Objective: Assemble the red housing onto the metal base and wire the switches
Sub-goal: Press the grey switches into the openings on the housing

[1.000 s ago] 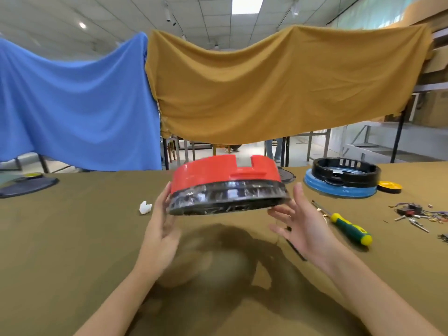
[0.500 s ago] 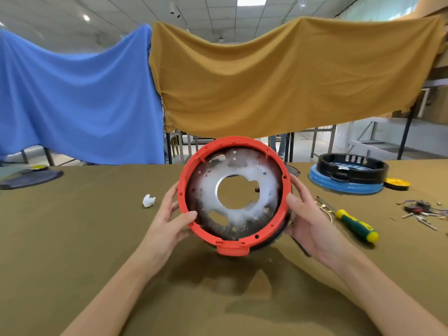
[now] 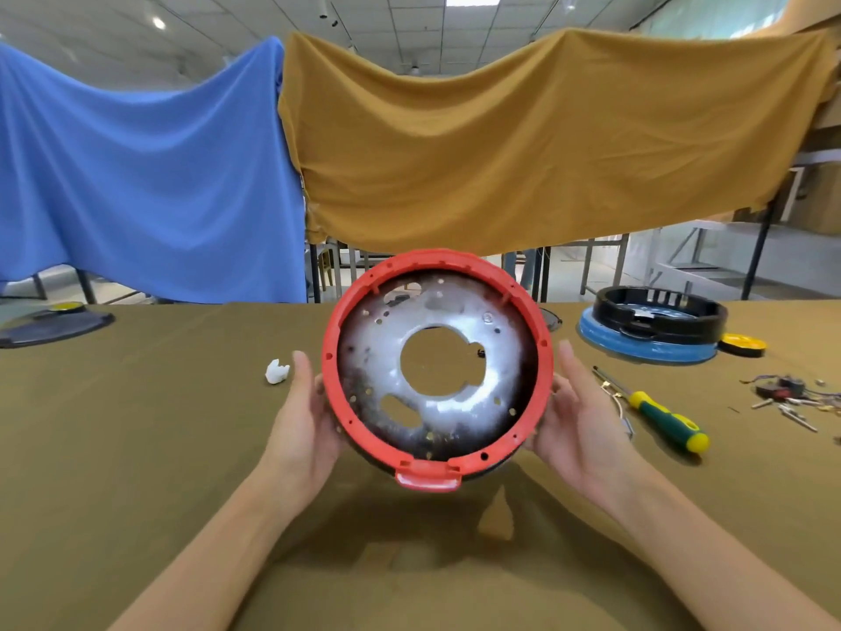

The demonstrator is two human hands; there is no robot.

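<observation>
The person holds the round red plastic housing up off the olive-green cloth-covered table, tipped on edge so its open face points at the camera, with the shiny perforated metal base plate seated inside it. The left hand presses against the housing's left rim and the right hand against its right rim, palms facing each other with the fingers mostly straight. How far those fingers wrap behind the rim cannot be told.

The step in hand looks like checking the fit of plate to housing. To do it well, the person should keep even pressure from both sides so the plate does not slip out, and turn the ring slowly to see that the small holes around the red rim line up with those in the plate.

The housing is a thick ring with a rectangular tab at its lowest point. The plate is glossy, with a large keyhole-shaped central opening, an oval slot and many small holes. A green and yellow handled screwdriver and a small cluster of wired switches lie to the right, ready for fastening and wiring.
</observation>
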